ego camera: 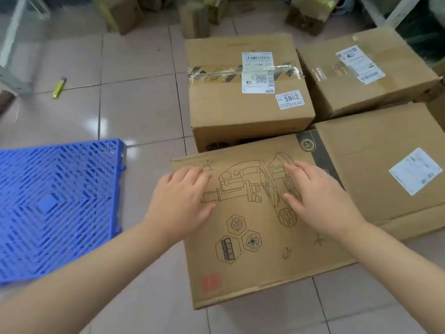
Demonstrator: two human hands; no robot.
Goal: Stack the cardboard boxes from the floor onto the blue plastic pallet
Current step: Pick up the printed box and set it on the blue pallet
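A cardboard box printed with a line drawing of a microscope [255,237] lies on the tiled floor right in front of me. My left hand [180,201] and my right hand [315,198] hover flat over its top, fingers spread, gripping nothing. The blue plastic pallet [55,203] lies on the floor to the left, with nothing on it. Behind the printed box stands a taped box with a "5842" sticker [248,92]. A labelled box [366,71] sits at the back right, and a flat box with a white label [385,165] lies at the right.
A yellow lighter [59,87] lies on the tiles at the back left, near a pale metal frame leg [12,75]. Several brown packages [120,13] and green-topped bundles [308,15] line the far edge of the floor.
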